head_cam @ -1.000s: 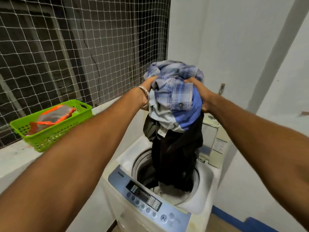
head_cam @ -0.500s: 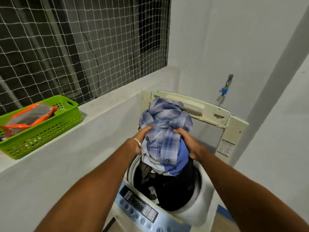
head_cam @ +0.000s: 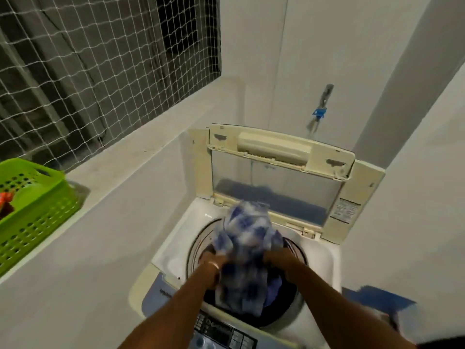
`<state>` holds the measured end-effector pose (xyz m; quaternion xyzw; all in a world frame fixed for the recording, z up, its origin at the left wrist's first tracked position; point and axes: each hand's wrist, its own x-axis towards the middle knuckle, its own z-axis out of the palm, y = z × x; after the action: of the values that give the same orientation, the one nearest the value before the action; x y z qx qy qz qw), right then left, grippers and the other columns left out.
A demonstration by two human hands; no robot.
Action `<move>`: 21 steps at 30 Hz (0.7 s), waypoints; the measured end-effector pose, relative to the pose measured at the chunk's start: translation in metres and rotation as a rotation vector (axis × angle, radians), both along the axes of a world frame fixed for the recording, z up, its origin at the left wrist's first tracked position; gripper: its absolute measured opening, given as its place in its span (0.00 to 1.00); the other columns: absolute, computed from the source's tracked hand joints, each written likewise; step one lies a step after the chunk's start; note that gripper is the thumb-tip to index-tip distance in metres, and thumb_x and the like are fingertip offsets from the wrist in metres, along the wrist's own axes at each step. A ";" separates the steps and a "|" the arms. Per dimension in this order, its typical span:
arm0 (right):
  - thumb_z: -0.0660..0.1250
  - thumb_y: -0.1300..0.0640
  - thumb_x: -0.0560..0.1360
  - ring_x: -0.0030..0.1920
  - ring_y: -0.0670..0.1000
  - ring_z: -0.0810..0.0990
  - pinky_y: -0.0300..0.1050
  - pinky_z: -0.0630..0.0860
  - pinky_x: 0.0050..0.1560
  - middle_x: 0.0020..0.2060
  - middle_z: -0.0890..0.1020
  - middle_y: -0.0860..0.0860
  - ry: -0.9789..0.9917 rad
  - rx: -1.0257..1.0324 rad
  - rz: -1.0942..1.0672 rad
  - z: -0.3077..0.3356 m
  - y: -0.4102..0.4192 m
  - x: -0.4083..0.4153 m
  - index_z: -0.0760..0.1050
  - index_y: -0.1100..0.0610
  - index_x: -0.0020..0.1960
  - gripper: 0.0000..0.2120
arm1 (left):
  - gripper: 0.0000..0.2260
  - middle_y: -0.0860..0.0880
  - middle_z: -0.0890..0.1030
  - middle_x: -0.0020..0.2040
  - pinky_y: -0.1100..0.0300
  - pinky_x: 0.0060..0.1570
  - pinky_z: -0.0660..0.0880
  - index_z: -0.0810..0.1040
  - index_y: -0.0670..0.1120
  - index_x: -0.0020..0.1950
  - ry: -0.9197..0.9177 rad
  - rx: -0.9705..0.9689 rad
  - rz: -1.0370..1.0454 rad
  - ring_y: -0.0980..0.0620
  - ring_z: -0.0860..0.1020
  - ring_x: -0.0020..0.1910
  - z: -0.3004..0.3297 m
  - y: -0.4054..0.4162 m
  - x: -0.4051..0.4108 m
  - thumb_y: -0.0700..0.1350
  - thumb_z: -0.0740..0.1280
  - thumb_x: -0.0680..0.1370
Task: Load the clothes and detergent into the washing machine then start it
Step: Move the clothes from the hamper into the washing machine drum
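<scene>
A white top-loading washing machine (head_cam: 173, 253) stands below me with its lid (head_cam: 276, 172) raised upright at the back. A bundle of clothes (head_cam: 244, 248), a blue and white checked shirt on top and dark garments under it, sits in the mouth of the drum. My left hand (head_cam: 214, 263) grips the bundle's left side and wears a thin bangle. My right hand (head_cam: 276, 259) grips its right side. Both hands are at the drum's rim. The control panel (head_cam: 221, 333) runs along the machine's near edge.
A green plastic basket (head_cam: 37, 207) holding an orange and clear packet stands on the white ledge (head_cam: 141, 149) at the left. Netting (head_cam: 100, 59) covers the window above the ledge. A tap with a blue fitting (head_cam: 320, 107) sticks out of the wall behind the machine.
Both hands have brought the bundle down from chest height into the drum's mouth. The view has tilted down, so the raised lid now shows in full.
</scene>
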<state>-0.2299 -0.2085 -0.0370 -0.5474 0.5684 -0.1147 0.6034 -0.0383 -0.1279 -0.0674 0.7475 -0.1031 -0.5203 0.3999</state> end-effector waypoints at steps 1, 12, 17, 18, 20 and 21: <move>0.75 0.58 0.67 0.45 0.53 0.77 0.43 0.79 0.43 0.46 0.78 0.59 0.086 0.018 0.068 -0.003 0.006 0.001 0.76 0.60 0.51 0.15 | 0.29 0.42 0.77 0.58 0.47 0.56 0.77 0.74 0.41 0.64 -0.005 0.085 -0.072 0.43 0.77 0.56 0.003 0.004 -0.004 0.51 0.76 0.67; 0.71 0.53 0.64 0.31 0.51 0.74 0.43 0.69 0.34 0.31 0.77 0.53 0.274 -0.005 -0.083 -0.024 0.006 0.013 0.75 0.55 0.36 0.07 | 0.10 0.37 0.80 0.41 0.58 0.41 0.72 0.83 0.36 0.45 -0.130 0.083 -0.419 0.50 0.76 0.41 -0.014 -0.028 0.007 0.43 0.72 0.72; 0.68 0.57 0.73 0.32 0.49 0.75 0.37 0.65 0.28 0.35 0.78 0.52 0.132 0.081 -0.231 -0.016 0.003 0.022 0.74 0.52 0.43 0.02 | 0.08 0.44 0.75 0.34 0.61 0.33 0.68 0.79 0.40 0.43 0.173 0.077 -0.194 0.50 0.71 0.30 -0.003 -0.055 0.007 0.44 0.67 0.77; 0.67 0.58 0.74 0.30 0.49 0.73 0.37 0.64 0.27 0.34 0.77 0.53 0.101 0.087 -0.252 -0.016 -0.001 0.025 0.73 0.52 0.40 0.05 | 0.11 0.44 0.77 0.38 0.58 0.36 0.72 0.79 0.37 0.52 0.223 0.053 -0.161 0.47 0.75 0.34 -0.004 -0.064 0.007 0.44 0.66 0.78; 0.64 0.60 0.76 0.28 0.47 0.70 0.37 0.61 0.28 0.33 0.74 0.53 0.038 0.112 -0.319 -0.021 -0.009 0.032 0.71 0.51 0.37 0.09 | 0.19 0.39 0.80 0.56 0.49 0.52 0.76 0.73 0.36 0.66 0.305 0.017 -0.116 0.39 0.79 0.54 0.000 -0.080 0.006 0.46 0.65 0.79; 0.64 0.60 0.76 0.29 0.48 0.71 0.37 0.62 0.29 0.34 0.74 0.53 0.005 0.130 -0.363 -0.021 -0.012 0.035 0.72 0.52 0.38 0.09 | 0.21 0.39 0.76 0.64 0.47 0.58 0.74 0.71 0.37 0.69 0.334 0.005 -0.111 0.39 0.75 0.63 0.004 -0.086 0.005 0.47 0.64 0.80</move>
<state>-0.1945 -0.2205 -0.0578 -0.3957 0.6656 -0.1834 0.6056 -0.0336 -0.2143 -0.0639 0.6449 -0.0752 -0.6587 0.3803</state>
